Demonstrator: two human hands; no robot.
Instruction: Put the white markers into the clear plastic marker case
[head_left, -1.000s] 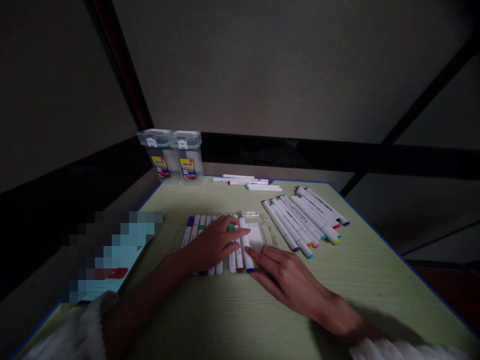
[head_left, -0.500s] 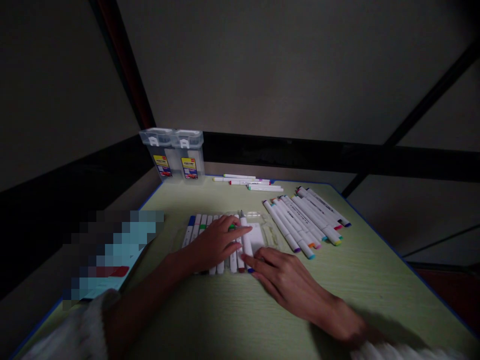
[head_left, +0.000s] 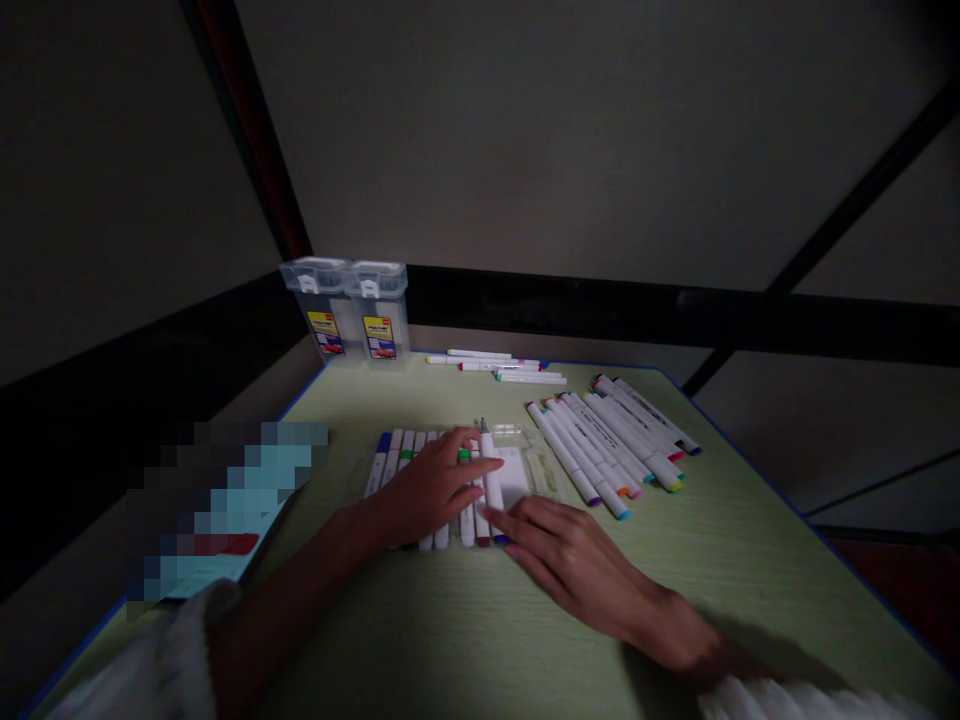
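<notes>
A clear plastic case (head_left: 544, 468) lies open on the table with a row of white markers (head_left: 388, 462) side by side in it. My left hand (head_left: 431, 490) rests across this row, fingers apart, its index finger stretched over a blue-ended marker (head_left: 493, 488). That marker lies at the right end of the row, slightly tilted. At its near end my right hand (head_left: 574, 555) has bent fingers closed against the blue tip; the thumb is partly hidden. Right of the marker, a white bare part (head_left: 513, 472) of the case shows.
Several loose markers (head_left: 607, 440) lie in a slanted group at the right. More slim markers (head_left: 499, 365) lie near the back edge. Two clear lidded boxes (head_left: 349, 310) stand at the back left. A blurred-out light blue object (head_left: 240, 520) is at the left edge.
Both hands stay almost in place. The left fingers have shifted very slightly on the marker row, showing more of a green band.
</notes>
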